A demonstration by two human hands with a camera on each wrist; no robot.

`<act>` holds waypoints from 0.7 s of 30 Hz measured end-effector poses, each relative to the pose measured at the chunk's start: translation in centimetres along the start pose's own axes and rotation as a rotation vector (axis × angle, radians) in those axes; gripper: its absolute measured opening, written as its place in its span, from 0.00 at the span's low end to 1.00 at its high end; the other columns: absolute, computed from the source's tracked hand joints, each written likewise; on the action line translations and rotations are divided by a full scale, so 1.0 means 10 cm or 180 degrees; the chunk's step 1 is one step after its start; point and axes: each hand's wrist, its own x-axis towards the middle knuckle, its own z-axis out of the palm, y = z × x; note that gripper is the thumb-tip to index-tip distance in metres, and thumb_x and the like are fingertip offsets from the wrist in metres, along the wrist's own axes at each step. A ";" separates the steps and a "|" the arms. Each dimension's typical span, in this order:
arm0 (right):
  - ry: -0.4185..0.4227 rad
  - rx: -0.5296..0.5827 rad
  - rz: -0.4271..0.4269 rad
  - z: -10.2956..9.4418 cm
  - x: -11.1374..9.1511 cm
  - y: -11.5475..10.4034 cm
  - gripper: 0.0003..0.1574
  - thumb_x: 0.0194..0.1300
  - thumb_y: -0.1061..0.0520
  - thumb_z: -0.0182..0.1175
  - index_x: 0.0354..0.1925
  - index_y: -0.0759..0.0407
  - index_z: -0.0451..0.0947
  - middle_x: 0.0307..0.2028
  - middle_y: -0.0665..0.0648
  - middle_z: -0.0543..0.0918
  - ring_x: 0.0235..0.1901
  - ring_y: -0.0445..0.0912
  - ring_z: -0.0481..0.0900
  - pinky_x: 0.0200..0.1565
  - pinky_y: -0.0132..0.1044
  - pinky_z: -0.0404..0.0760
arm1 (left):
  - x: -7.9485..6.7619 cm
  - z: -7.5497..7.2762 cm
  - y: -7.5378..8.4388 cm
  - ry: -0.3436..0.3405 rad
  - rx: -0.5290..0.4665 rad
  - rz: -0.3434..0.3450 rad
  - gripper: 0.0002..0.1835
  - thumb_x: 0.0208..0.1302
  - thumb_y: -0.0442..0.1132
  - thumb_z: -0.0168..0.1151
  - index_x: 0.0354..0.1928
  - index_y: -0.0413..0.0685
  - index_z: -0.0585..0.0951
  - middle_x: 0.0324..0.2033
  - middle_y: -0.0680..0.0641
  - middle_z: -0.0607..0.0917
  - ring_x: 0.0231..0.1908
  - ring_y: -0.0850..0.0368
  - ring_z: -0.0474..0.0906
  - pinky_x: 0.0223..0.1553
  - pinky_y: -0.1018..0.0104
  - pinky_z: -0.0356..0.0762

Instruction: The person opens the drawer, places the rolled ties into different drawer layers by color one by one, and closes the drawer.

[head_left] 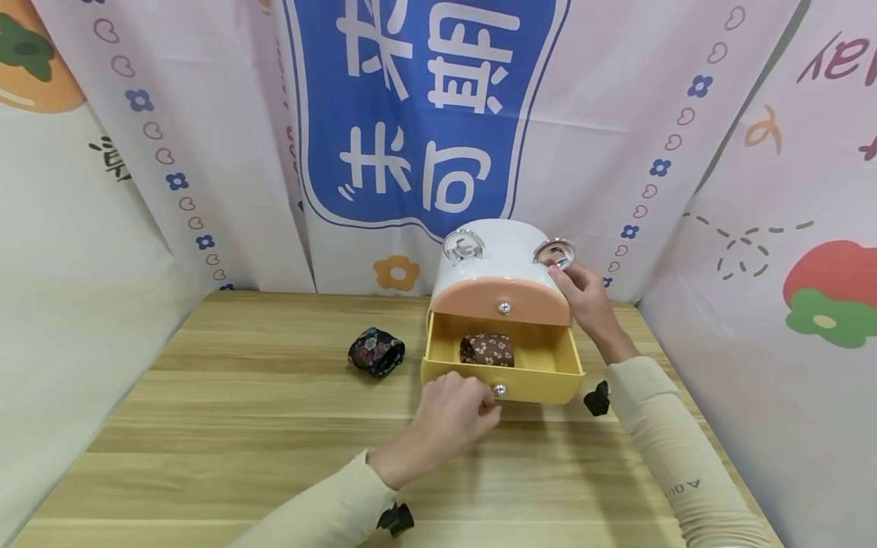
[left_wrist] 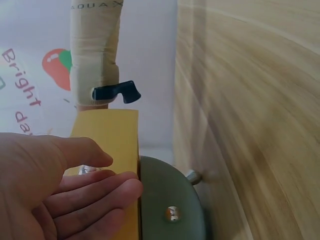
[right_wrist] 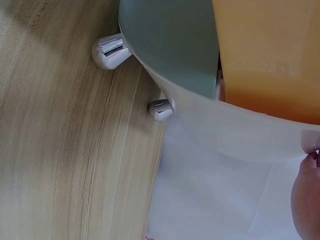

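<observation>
A small white cabinet (head_left: 503,236) with an orange-pink top drawer (head_left: 473,297) stands at the back of the table. Its yellow drawer (head_left: 541,387) is pulled out, and a rolled brown floral tie (head_left: 492,350) lies inside. My left hand (head_left: 455,415) is in front of this drawer, near its silver knob (head_left: 500,390); in the left wrist view the fingers (left_wrist: 95,197) are loosely bent and do not wrap the knob. My right hand (head_left: 585,301) holds the right chrome ring (head_left: 556,252) on the cabinet's top, thumb in front. Left of the cabinet lies a rolled black floral tie (head_left: 375,352).
A second chrome ring (head_left: 464,246) tops the cabinet's left side. Below the yellow drawer is a grey-green drawer front (left_wrist: 167,192), with silver feet (right_wrist: 111,51) beneath. Printed cloth walls (head_left: 233,152) enclose the wooden table (head_left: 240,426) at the back and sides.
</observation>
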 end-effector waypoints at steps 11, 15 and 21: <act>-0.0033 0.0027 -0.0027 0.00 0.00 0.02 0.30 0.80 0.44 0.55 0.66 0.63 0.79 0.52 0.43 0.84 0.51 0.38 0.81 0.53 0.24 0.79 | 0.07 0.08 -0.09 0.0149 0.0047 -0.0111 0.24 0.63 0.43 0.72 0.11 0.61 0.74 0.08 0.64 0.67 0.14 0.69 0.60 0.15 0.74 0.60; -0.0043 0.0004 -0.0007 0.00 -0.01 0.01 0.30 0.81 0.44 0.55 0.66 0.63 0.78 0.52 0.43 0.84 0.50 0.38 0.81 0.53 0.24 0.79 | 0.08 0.08 -0.10 0.0123 0.0038 -0.0118 0.24 0.63 0.43 0.73 0.11 0.61 0.73 0.08 0.64 0.66 0.14 0.69 0.61 0.16 0.73 0.61; -0.0035 -0.0005 -0.0014 -0.01 -0.01 0.02 0.30 0.81 0.44 0.54 0.66 0.62 0.79 0.52 0.45 0.84 0.50 0.38 0.81 0.52 0.24 0.80 | 0.10 0.09 -0.12 0.0123 -0.0017 -0.0121 0.24 0.62 0.42 0.73 0.11 0.61 0.74 0.08 0.64 0.66 0.14 0.70 0.60 0.16 0.74 0.61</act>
